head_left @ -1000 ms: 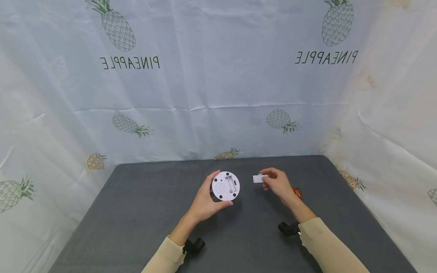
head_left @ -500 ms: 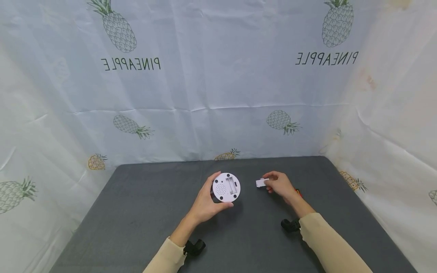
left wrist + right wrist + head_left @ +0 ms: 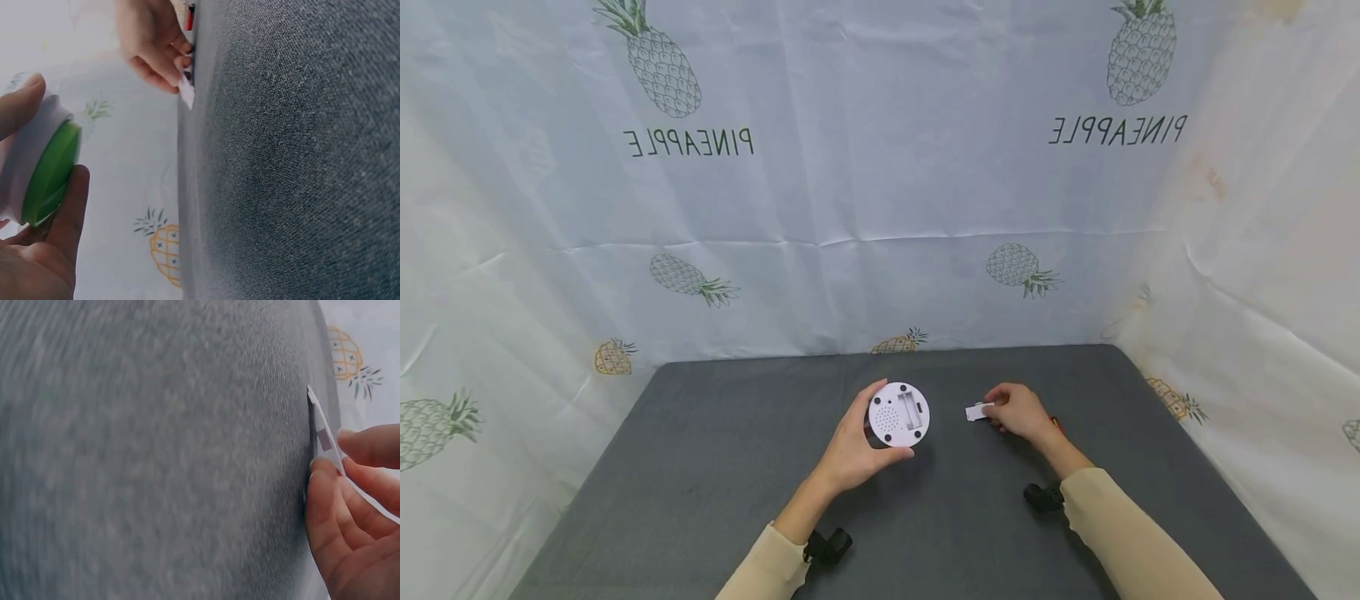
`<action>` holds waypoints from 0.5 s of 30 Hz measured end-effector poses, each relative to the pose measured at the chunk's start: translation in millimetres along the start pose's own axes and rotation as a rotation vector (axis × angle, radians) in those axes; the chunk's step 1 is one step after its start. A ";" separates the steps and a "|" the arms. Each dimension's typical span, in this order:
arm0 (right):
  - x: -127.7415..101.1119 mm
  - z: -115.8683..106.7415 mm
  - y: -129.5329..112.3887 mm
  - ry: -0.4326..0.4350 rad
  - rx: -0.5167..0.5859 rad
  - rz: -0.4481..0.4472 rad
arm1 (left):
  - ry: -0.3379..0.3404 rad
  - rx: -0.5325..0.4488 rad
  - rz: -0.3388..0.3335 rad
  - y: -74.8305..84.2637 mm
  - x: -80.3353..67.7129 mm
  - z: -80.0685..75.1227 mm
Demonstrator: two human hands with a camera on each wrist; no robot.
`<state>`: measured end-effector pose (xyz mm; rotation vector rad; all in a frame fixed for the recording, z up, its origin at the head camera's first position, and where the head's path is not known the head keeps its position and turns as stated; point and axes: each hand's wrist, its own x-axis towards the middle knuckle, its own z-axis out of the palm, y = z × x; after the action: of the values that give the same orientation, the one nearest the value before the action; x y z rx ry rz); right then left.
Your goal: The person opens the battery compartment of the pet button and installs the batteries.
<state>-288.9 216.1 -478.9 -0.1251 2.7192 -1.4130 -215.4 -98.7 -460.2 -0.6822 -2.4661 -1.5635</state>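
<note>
While the left hand point(image 3: 856, 454) grips a round white device point(image 3: 897, 423) by its rim — raised above the counter point(image 3: 730, 467), 4 dark feet point(image 3: 917, 433) showing — the right hand point(image 3: 1021, 412), apart from it, pinches a small white cover point(image 3: 977, 412). Near the right hand lies a red-and-black item point(image 3: 190, 17); behind the counter hangs pineapple-printed cloth point(image 3: 880, 175).

The hands point(image 3: 852, 452) hold a round device point(image 3: 893, 417) and a white cover point(image 3: 975, 412).
</note>
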 end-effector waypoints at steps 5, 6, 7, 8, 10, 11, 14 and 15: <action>-2.8 -7.2 -1.1 0.026 -0.243 -0.096 | -0.003 -0.015 -0.008 0.7 0.1 -0.2; -3.4 -8.8 -1.0 0.026 -0.273 -0.111 | -0.002 -0.016 -0.005 0.8 0.2 -0.4; -4.1 -10.5 -0.7 0.023 -0.293 -0.123 | 0.000 -0.015 -0.002 0.6 0.1 -0.5; -4.8 -12.0 -0.1 0.017 -0.304 -0.130 | 0.001 -0.012 -0.002 0.9 0.1 -0.7; -7.3 -16.0 0.5 0.005 -0.318 -0.155 | 0.003 -0.008 0.001 1.1 0.1 -1.0; -9.2 -18.1 0.6 0.000 -0.324 -0.169 | 0.004 -0.004 0.002 1.2 0.1 -1.2; -15.7 -26.2 0.4 -0.009 -0.356 -0.228 | 0.001 -0.002 -0.002 1.5 0.1 -1.6; -18.1 -29.1 0.4 -0.011 -0.370 -0.251 | -0.001 -0.003 -0.002 1.2 0.1 -1.6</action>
<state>-273.9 241.9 -462.0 -0.5087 3.0087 -0.9274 -215.2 -99.7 -458.5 -0.6818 -2.4658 -1.5686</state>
